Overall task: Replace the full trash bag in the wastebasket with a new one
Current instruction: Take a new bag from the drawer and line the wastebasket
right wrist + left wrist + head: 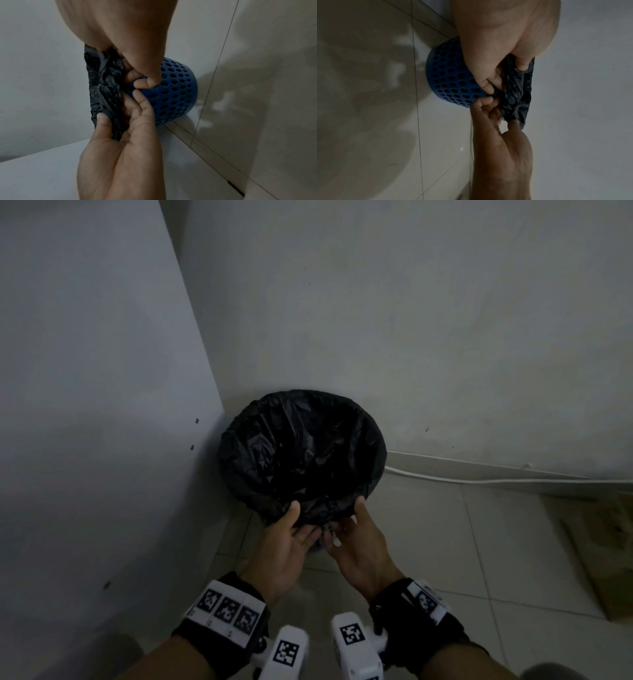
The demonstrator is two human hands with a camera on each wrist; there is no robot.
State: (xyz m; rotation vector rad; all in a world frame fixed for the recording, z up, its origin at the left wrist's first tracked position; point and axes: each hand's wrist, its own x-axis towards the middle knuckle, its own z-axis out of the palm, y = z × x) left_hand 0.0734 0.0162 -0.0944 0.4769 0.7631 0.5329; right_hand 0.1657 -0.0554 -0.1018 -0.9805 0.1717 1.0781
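A black trash bag (301, 450) lines a blue perforated wastebasket (450, 81) that stands on the floor in a corner, the bag's edge folded over the rim. Both hands are at the near side of the rim. My left hand (303, 520) pinches the folded-over edge of the bag (517, 92), thumb on top and fingers underneath. My right hand (347, 518) pinches the same edge just to the right, its fingers curled against the basket wall (175, 92). The fingertips of the two hands almost touch. What lies inside the bag is too dark to see.
A white cabinet panel (102, 405) stands close on the left and a grey wall (445, 337) runs behind the basket. A white cable (479, 479) runs along the baseboard. Flat cardboard (596, 549) lies on the tiled floor (428, 542) at the right.
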